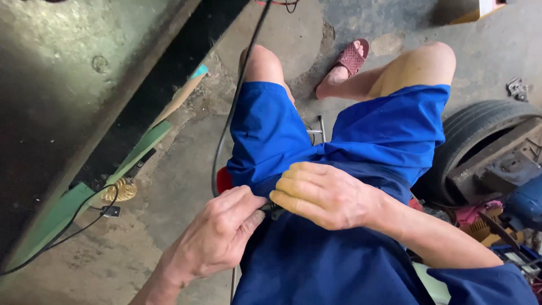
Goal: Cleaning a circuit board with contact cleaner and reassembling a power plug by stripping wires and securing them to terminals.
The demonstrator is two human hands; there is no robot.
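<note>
Head view: seated person in blue shorts [350, 141] above a concrete floor [169, 186].
Object: small dark part [273, 210], mostly hidden, over the lap between both hands.
Left hand [217, 234]: knuckles up, fingers closed on the part.
Right hand [324, 195]: palm down, fingers curled together onto it.
Cable [237, 90]: black, beside the left knee.

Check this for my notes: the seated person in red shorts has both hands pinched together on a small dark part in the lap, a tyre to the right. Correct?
Not quite. The shorts are blue, not red, as the head view shows. The left hand and right hand do meet on a small dark part, with the tyre to the right.
</note>
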